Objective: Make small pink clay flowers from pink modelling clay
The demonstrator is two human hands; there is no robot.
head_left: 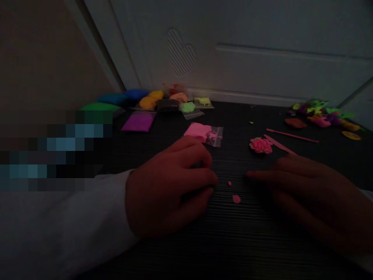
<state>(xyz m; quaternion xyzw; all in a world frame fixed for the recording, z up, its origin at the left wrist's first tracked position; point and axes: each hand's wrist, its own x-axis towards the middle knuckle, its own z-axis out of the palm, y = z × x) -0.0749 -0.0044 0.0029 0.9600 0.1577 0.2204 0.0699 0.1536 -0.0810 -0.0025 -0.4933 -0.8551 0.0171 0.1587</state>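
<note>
My left hand (171,186) rests over the dark table, its fingers loosely bent and apart, with nothing visible in them. Just right of its fingertips lie a tiny pink clay ball (229,183) and a small flattened pink clay piece (236,199). On the other side of these, my right hand (311,194) has its index finger stretched toward the ball without touching it. Its other fingers are partly in shadow. Beyond the right hand sits a pink clay flower (261,145) with green bits at its edge. An opened bag of pink clay (199,132) lies behind my left hand.
A pink clay knife (279,144) and a thin pink stick tool (293,135) lie near the flower. Purple clay (138,121) and several other coloured clay packs line the back left. Colourful clay shapes (320,116) are heaped at back right, before a white panel (262,74).
</note>
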